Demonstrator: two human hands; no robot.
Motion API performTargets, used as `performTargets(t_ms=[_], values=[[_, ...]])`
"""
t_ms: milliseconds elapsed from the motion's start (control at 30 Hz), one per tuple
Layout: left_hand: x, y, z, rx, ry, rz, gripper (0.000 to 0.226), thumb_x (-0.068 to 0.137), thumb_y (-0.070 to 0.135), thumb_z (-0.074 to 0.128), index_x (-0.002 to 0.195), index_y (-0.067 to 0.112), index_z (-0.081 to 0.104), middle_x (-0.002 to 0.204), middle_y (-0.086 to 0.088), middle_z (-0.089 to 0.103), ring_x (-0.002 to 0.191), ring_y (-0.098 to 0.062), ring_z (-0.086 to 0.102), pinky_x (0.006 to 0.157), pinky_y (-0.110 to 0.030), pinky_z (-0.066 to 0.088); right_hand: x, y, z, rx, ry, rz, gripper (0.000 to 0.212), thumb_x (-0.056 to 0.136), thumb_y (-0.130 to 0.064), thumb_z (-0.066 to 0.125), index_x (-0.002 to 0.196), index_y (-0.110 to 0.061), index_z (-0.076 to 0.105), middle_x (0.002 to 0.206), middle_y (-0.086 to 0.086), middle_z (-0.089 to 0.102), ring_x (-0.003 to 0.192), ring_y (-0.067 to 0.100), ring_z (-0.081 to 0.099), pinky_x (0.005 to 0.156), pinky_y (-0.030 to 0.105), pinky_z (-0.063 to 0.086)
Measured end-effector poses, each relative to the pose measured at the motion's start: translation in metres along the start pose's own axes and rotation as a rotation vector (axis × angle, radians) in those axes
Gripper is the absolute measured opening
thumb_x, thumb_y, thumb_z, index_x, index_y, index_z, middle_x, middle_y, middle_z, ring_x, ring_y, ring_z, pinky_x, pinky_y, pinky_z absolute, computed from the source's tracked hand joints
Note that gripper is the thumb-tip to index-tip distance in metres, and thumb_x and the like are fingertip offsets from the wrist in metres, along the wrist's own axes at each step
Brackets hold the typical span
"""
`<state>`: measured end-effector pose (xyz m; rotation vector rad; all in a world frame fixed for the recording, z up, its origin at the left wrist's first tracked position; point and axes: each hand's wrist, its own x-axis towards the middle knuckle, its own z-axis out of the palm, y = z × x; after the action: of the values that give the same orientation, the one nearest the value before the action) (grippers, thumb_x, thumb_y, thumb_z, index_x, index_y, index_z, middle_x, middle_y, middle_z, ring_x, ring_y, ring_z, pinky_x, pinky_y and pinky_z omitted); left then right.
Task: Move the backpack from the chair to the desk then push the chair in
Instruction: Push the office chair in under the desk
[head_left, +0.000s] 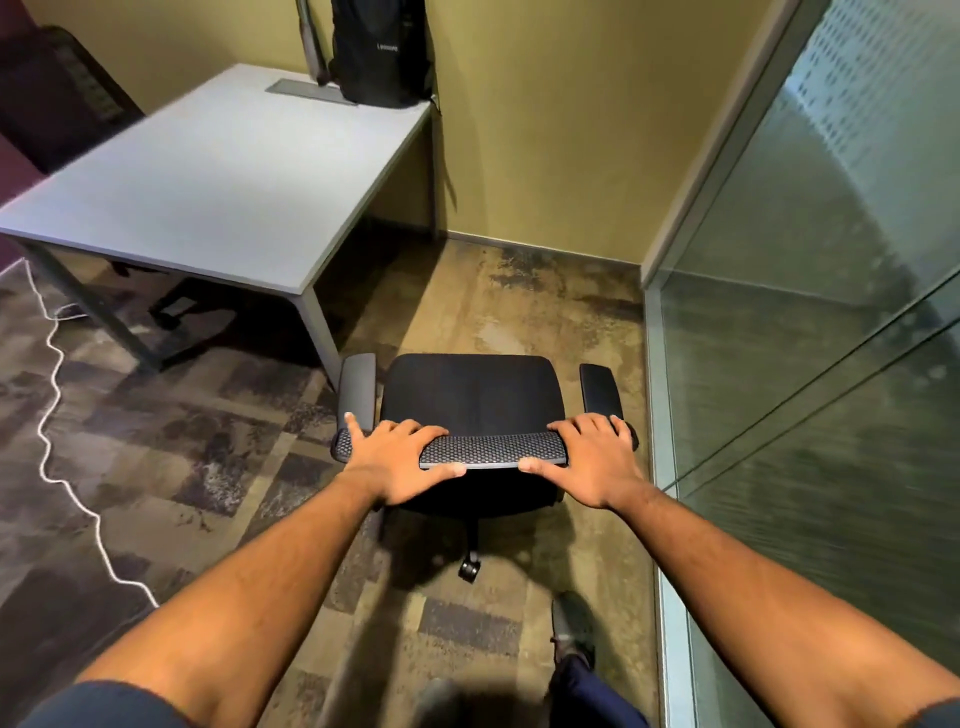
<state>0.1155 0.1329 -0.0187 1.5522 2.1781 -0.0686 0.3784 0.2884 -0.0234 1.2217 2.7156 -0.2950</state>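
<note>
Backpack (382, 52) already parked upright on bench (218, 176). Chair backrest top (488, 449) is gripped by left hand (400, 462) and right hand (589, 462), spaced wide for a straight push.

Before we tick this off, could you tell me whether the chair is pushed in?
Not in: the chair stands clear of the desk, seat fully visible.

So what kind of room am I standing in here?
Probably a small office or meeting cubicle: a plain grey desk with a cable hatch, a wheeled mesh-back chair, and a frosted glass partition along one side.
</note>
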Motion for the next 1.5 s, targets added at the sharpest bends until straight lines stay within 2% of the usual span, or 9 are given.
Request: performTargets(t_ms=[200, 400, 633, 867, 1067, 1333, 1500], values=[[0.039, 0.035, -0.017, -0.025, -0.071, -0.091, 0.103, 0.061, 0.105, 0.018, 0.147, 0.051, 0.034, 0.154, 0.009, 0.041, 0.145, -0.028, 0.032, 0.101, -0.084, -0.013, 0.034, 0.042, -0.016, -0.027, -0.021, -0.042, 0.125, 0.062, -0.107, 0.001, 0.147, -0.031, 0.051, 0.148, 0.001, 0.052, 0.142, 0.024, 0.040, 0.122, 0.055, 0.016], [0.078, 0.080, -0.030, -0.049, -0.097, -0.190, 0.110, 0.057, 0.107, 0.016, 0.149, 0.049, 0.030, 0.157, 0.008, 0.038, 0.147, -0.030, 0.028, 0.100, -0.086, -0.013, 0.077, 0.093, -0.044, -0.055, -0.124, -0.096, 0.135, 0.053, -0.107, -0.007, 0.153, -0.032, 0.042, 0.158, 0.005, 0.042, 0.151, 0.031, 0.026, 0.124, 0.056, 0.011], [0.127, 0.129, -0.044, -0.072, -0.120, -0.297, 0.110, 0.055, 0.108, 0.012, 0.149, 0.052, 0.027, 0.159, 0.006, 0.036, 0.148, -0.032, 0.026, 0.097, -0.087, -0.016, 0.126, 0.147, -0.063, -0.083, -0.239, -0.054, 0.105, 0.073, -0.100, 0.016, 0.162, -0.043, 0.021, 0.169, 0.008, 0.025, 0.158, 0.043, 0.003, 0.126, 0.059, -0.002], [0.178, 0.167, -0.056, -0.123, -0.084, -0.439, 0.114, 0.055, 0.108, 0.015, 0.150, 0.047, 0.028, 0.159, -0.006, 0.032, 0.150, -0.032, 0.017, 0.097, -0.086, -0.014, 0.185, 0.186, -0.085, -0.136, -0.332, -0.053, 0.097, 0.080, -0.096, 0.017, 0.162, -0.047, 0.007, 0.174, 0.008, 0.007, 0.157, 0.045, -0.013, 0.125, 0.061, -0.008], [0.225, 0.176, -0.077, -0.156, -0.089, -0.523, 0.121, 0.054, 0.107, 0.016, 0.150, 0.035, 0.033, 0.160, -0.012, 0.028, 0.153, -0.032, 0.007, 0.100, -0.084, -0.013, 0.241, 0.196, -0.105, -0.199, -0.366, -0.048, 0.088, 0.085, -0.092, 0.017, 0.161, -0.050, 0.001, 0.175, 0.006, -0.001, 0.156, 0.047, -0.012, 0.124, 0.064, -0.006], [0.308, 0.163, -0.114, -0.098, -0.097, -0.562, 0.125, 0.051, 0.108, 0.014, 0.144, 0.028, 0.041, 0.155, -0.015, 0.037, 0.149, -0.034, 0.019, 0.103, -0.085, -0.004, 0.324, 0.207, -0.121, -0.218, -0.308, -0.068, 0.077, 0.092, -0.085, 0.017, 0.160, -0.053, -0.001, 0.175, 0.009, 0.000, 0.156, 0.049, -0.011, 0.124, 0.065, -0.004], [0.371, 0.150, -0.147, -0.093, -0.165, -0.611, 0.128, 0.053, 0.108, 0.018, 0.151, 0.027, 0.034, 0.159, -0.015, 0.032, 0.151, -0.036, 0.018, 0.105, -0.084, -0.002, 0.397, 0.213, -0.139, -0.240, -0.322, -0.088, 0.077, 0.092, -0.085, 0.019, 0.160, -0.054, 0.001, 0.174, 0.010, 0.001, 0.156, 0.050, -0.009, 0.123, 0.066, -0.001]])
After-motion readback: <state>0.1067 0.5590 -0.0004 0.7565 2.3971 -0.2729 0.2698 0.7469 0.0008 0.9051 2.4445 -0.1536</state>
